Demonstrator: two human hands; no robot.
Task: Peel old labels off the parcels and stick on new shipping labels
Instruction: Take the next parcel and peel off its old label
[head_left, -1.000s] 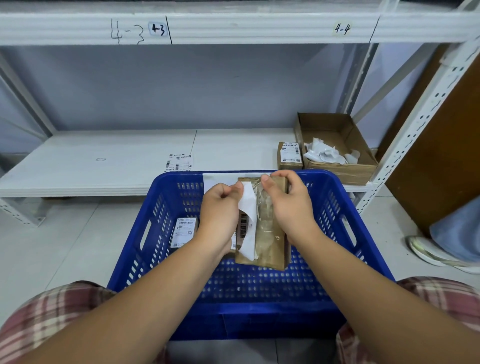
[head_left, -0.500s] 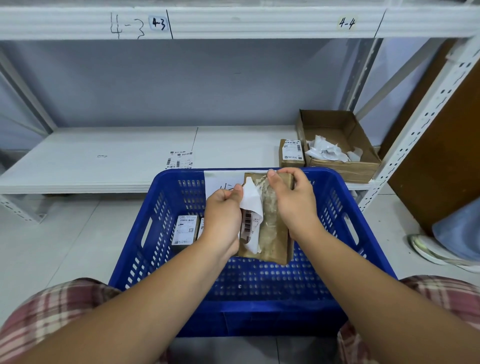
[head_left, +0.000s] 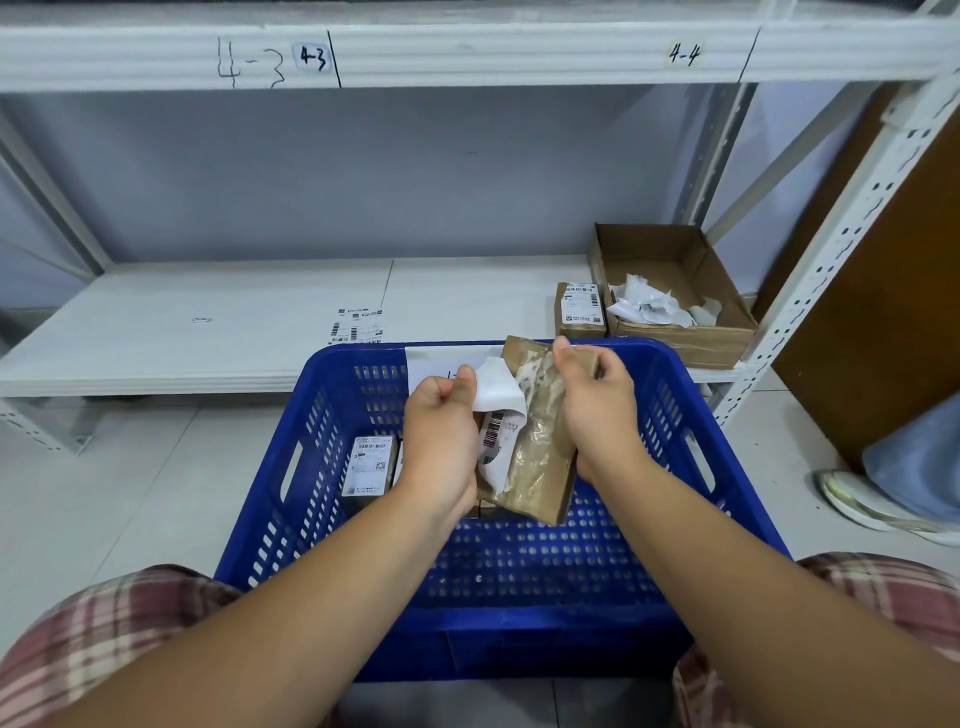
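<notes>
Over the blue crate (head_left: 675, 395) I hold a flat brown parcel (head_left: 540, 467). My right hand (head_left: 597, 410) grips its top right edge. My left hand (head_left: 441, 436) pinches the old white label (head_left: 498, 400), which is curled back off the parcel's left side with its barcode showing. Tape residue shines on the bared brown face. Another labelled parcel (head_left: 370, 470) lies inside the crate at the left. A loose sheet of new labels (head_left: 358, 325) lies on the white shelf (head_left: 182, 332).
A small labelled box (head_left: 581, 310) stands on the shelf beside an open cardboard box (head_left: 717, 291) holding crumpled white label scraps. A perforated shelf post (head_left: 831, 270) rises at the right. A shoe (head_left: 878, 499) rests on the floor at far right. My plaid-covered knees flank the crate.
My left hand has drawn the label farther left and down, so more of it is curled free of the parcel. The parcel has tilted a little to the right.
</notes>
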